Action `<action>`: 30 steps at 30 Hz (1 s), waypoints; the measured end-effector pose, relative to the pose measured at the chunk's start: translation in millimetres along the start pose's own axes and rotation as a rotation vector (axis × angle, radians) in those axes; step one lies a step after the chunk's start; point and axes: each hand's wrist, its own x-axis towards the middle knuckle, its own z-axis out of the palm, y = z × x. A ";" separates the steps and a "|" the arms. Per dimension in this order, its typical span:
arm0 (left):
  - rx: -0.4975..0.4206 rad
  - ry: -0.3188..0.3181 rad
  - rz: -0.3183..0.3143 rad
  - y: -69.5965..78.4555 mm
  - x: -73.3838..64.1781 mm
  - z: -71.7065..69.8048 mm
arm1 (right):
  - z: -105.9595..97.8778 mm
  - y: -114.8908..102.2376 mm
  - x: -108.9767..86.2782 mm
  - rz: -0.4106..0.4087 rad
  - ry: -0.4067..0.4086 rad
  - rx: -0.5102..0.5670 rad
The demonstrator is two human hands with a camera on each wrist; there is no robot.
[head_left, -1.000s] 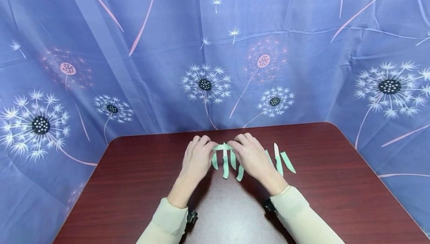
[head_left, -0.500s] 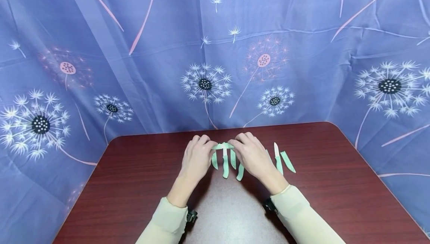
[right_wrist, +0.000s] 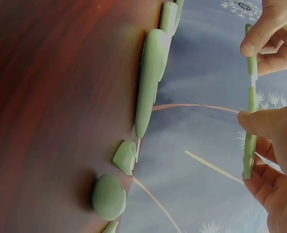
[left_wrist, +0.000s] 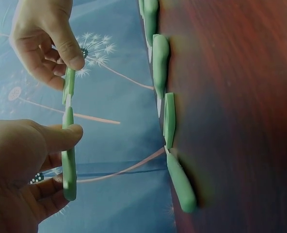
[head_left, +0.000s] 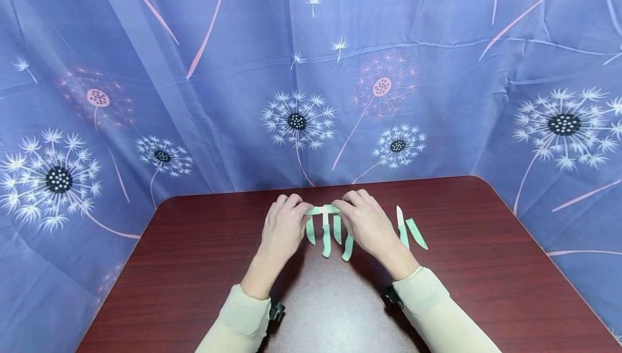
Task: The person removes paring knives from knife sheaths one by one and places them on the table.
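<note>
In the head view my left hand (head_left: 284,226) and right hand (head_left: 366,226) face each other over the far part of the table. Between thumb and fingers, the left hand pinches the green handle of a small paring knife (left_wrist: 69,155). My right hand grips a light green blade sheath (right_wrist: 250,145) in line with it. A short white stretch of blade (left_wrist: 68,100) shows between handle and sheath; the rest is hidden inside the sheath. Beneath the hands lie another paring knife (head_left: 326,241), with one sheath (head_left: 310,231) to its left and another sheath (head_left: 337,230) to its right.
A knife (head_left: 347,248) lies partly covered by the right hand. Farther right are another white-bladed knife (head_left: 403,236) and a sheath (head_left: 416,234). The dark red wooden table (head_left: 194,272) ends at a blue dandelion-print curtain (head_left: 233,126).
Both hands have risen slightly, and the right hand has shifted a little right with the sheath. White blade now shows more plainly between handle and sheath. The things on the table have not moved.
</note>
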 end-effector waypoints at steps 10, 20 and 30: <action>0.000 0.001 -0.002 -1.0 0.0 -0.2 | -1.7 0.6 0.3 0.009 -0.009 0.001; -0.005 -0.007 -0.020 -0.5 0.5 -2.9 | -3.7 1.2 0.5 0.008 0.005 0.008; 0.005 -0.024 -0.037 -3.0 0.4 -3.7 | -4.2 2.9 -0.6 0.033 0.011 0.020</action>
